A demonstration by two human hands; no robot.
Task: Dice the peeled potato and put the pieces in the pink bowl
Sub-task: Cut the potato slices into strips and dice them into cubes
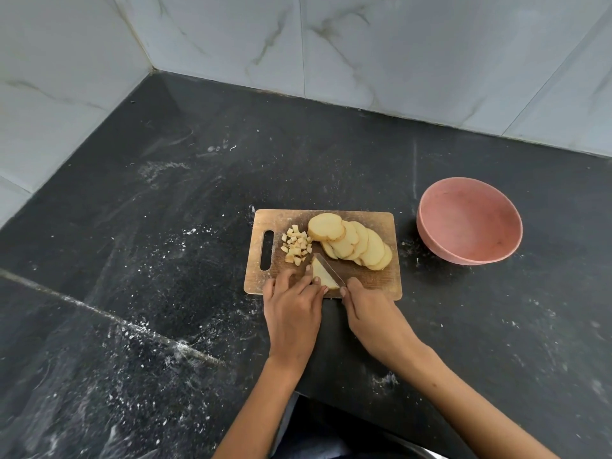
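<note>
Your left hand (pixel 293 304) pins a potato slice (pixel 323 275) at the cutting board (pixel 381 276) near edge; your right hand (pixel 367 309) grips the knife (pixel 331 268) across it. Dice (pixel 295 245) lie left, pink bowl (pixel 468 220) right.

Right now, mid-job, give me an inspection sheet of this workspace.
Surface: black stone counter, streaked with white dust.
Job's things: cutting board holds fanned potato slices, diced pieces and one slice under the knife; pink bowl looks empty.
Clutter: crumbs beside the board.
Hands: left hand steadies the slice being cut; right hand grips the knife.
Cables: nothing seen.
Surroundings: marble-look wall tiles.
</note>
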